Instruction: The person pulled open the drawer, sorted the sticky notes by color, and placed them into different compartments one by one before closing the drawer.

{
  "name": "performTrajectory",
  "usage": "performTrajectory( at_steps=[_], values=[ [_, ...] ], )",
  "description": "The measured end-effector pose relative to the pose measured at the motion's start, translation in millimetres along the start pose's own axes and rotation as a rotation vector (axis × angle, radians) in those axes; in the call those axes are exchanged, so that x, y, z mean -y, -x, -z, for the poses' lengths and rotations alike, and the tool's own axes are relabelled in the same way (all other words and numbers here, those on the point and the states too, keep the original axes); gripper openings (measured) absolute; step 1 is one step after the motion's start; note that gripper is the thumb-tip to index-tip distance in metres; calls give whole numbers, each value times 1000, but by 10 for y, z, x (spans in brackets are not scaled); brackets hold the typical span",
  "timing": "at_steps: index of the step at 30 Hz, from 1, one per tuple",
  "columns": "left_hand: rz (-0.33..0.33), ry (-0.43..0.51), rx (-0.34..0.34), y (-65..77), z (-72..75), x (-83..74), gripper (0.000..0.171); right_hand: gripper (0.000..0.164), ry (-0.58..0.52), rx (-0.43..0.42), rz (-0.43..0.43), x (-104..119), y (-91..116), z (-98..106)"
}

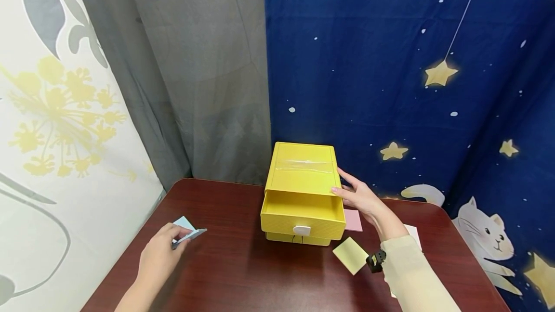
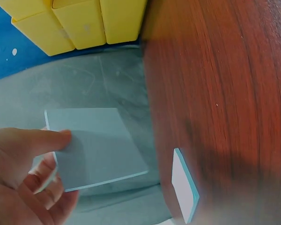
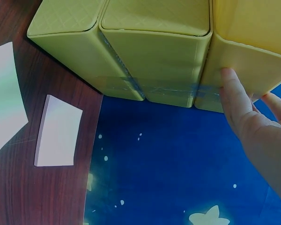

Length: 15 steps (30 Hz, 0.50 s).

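Observation:
My left hand (image 1: 161,254) pinches a thin blue-grey square note pad (image 2: 100,147) by one edge, thumb on its face and fingers behind. Below it a light blue note pad (image 2: 184,187) lies on the table, partly covered by the hand in the head view. A small yellow drawer cabinet (image 1: 303,170) stands at the back middle, its top drawer (image 1: 284,223) pulled out, with a white knob (image 1: 301,230) on the front. My right hand (image 1: 357,199) rests against the cabinet's right side near the top, fingers fairly straight.
Right of the cabinet a pink note pad (image 1: 353,220) and a pale yellow note pad (image 1: 351,255) lie on the dark red table (image 1: 217,273). A white sheet or pad (image 1: 413,235) lies partly under the right forearm. Grey and blue curtains (image 1: 347,85) hang behind the table.

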<state>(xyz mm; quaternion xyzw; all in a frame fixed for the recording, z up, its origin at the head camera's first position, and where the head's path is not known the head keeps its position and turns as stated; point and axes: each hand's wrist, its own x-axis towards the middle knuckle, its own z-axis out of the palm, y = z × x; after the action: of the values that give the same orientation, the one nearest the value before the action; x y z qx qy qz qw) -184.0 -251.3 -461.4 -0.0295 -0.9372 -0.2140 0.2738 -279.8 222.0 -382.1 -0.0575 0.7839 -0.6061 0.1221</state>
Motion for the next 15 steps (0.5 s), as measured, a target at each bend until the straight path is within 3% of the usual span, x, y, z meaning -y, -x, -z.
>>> performTrajectory(
  at_steps=[15],
  values=[
    [-214, 18, -227, -52, -143, -191, 31, 83, -3, 5, 4, -10, -4, 3]
  ],
)
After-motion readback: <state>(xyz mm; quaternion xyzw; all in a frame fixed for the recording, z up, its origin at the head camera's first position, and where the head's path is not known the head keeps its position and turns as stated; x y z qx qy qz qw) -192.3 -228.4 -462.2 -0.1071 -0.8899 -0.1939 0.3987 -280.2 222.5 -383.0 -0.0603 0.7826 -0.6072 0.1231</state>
